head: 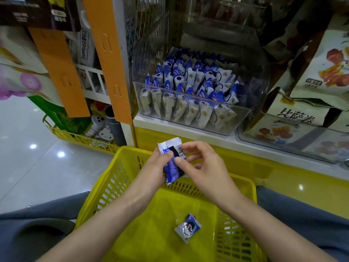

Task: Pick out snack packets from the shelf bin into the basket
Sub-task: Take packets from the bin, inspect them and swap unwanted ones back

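Head view is showing both hands at frame centre, left hand (157, 165) and right hand (202, 163), fingers pinching one blue snack packet (171, 163), its long axis running upright, directly over the yellow basket (117, 178), ready for dropping.

White shelf (188, 127) carries a clear bin (236, 118) beside boxed snacks (294, 127)

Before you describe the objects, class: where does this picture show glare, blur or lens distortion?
Head view: bright ceiling-light spots glare on the glossy floor; wide-angle bending tilts the orange shelf posts; the clear shelf bin reflects softly; upper shelves are dim and blurred; the packet between both hands is fairly sharp.
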{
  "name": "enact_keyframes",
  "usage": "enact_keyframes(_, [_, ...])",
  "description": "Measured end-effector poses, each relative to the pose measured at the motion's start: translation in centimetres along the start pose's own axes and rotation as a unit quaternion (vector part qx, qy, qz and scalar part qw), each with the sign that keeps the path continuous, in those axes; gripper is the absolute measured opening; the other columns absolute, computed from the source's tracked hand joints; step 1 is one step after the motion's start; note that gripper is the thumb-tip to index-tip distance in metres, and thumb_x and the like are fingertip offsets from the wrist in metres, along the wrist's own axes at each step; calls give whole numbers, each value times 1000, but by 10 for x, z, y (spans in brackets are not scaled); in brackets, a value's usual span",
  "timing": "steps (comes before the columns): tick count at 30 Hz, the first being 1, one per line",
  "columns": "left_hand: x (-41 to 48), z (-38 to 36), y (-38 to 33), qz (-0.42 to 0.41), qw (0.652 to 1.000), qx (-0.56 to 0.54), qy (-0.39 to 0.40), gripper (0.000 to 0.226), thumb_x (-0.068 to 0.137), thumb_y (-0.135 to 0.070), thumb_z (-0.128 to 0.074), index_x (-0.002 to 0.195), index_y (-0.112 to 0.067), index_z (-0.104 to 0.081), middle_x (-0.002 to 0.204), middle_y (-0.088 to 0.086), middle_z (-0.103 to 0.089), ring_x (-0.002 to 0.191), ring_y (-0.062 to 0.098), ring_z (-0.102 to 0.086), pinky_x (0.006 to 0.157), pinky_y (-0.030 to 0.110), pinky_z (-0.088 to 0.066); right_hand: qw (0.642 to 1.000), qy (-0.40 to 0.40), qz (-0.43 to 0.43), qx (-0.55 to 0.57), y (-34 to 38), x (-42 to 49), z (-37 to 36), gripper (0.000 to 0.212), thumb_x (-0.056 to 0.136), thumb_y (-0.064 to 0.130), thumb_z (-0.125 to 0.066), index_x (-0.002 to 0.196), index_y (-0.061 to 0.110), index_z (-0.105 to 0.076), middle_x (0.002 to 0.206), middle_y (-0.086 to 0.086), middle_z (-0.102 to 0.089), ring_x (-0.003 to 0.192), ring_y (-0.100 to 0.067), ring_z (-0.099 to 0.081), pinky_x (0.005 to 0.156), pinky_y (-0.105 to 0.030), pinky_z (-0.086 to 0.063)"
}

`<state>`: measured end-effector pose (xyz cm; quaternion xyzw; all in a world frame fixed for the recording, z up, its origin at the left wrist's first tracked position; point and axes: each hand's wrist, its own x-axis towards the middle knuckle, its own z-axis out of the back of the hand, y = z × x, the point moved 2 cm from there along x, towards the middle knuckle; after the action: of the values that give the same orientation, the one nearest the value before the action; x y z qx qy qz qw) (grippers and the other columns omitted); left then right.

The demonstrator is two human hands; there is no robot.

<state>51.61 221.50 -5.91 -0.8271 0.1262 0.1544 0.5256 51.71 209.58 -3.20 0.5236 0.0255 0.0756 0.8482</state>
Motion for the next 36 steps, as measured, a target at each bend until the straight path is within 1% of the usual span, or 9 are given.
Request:
enact_keyframes(3, [-4,1,2,-12,999,34,25,23,96,-12,-37,102,-22,-57,99,4,-69,96,18,-66,85,37,-52,997,10,27,-66,-1,-2,-2,29,77,33,-69,103,30,-56,102,14,-52,88,2,-53,69,-16,-49])
enact_keyframes(6, [-10,3,1,-60,993,100,35,23,95,-19,-44,115,-21,-56,109,1,-68,104,13,-64,91,33,-49,997,10,49,-59,0,0,0,21,79,25,-70,98,29,-61,97,13,-55,85,2,-55,66,-11,-48])
enact_keyframes(13, [-20,4,-1,-145,954,258,36,22,95,-29,-43,116,-30,-50,113,-16,-62,106,-5,-56,92,20,-43,998,-4,43,-48,-1,1,0,14,79,20,-71,88,29,-64,89,12,-60,78,1,-59,57,-7,-45])
enact_keyframes(17, [-22,6,-4,-195,919,344,2,5,95,-23,-46,93,-27,-49,79,-13,-60,70,-9,-54,62,13,-41,997,12,43,-59,-3,2,0,13,79,20,-70,88,28,-66,89,13,-63,79,1,-59,58,-7,-43])
enact_keyframes(19, [-22,7,-5,-213,904,370,-10,13,95,-21,-46,84,-29,-45,67,-13,-53,59,-6,-51,54,13,-37,997,21,38,-57,-4,3,1,12,80,19,-70,91,23,-69,91,11,-66,79,2,-61,59,-6,-42])
enact_keyframes(24, [-18,10,-4,-213,887,410,-11,7,95,-23,-47,100,-27,-47,80,-10,-62,68,-2,-57,56,12,-40,996,16,38,-76,-4,4,2,9,81,16,-67,84,23,-71,78,18,-66,75,1,-63,61,-4,-42])
enact_keyframes(27, [-14,11,-2,-197,894,402,-5,6,94,-22,-47,100,-25,-48,79,-9,-63,66,-1,-58,56,13,-42,995,-9,32,-94,-3,6,4,15,81,14,-65,73,27,-64,65,24,-60,69,4,-62,58,-4,-44])
enact_keyframes(30, [-9,10,-3,-147,935,323,1,9,94,-20,-48,99,-26,-51,89,-5,-66,77,4,-63,71,30,-52,996,-40,-1,-82,-6,9,7,22,83,16,-63,69,32,-56,67,20,-61,62,-2,-63,61,-22,-55])
enact_keyframes(36, [-5,9,-1,-96,970,218,-48,9,93,-21,-50,101,-25,-53,90,0,-67,78,9,-64,76,41,-52,989,9,4,-146,-8,0,-3,9,88,26,-58,96,23,-56,90,11,-65,78,-6,-62,74,-33,-52])
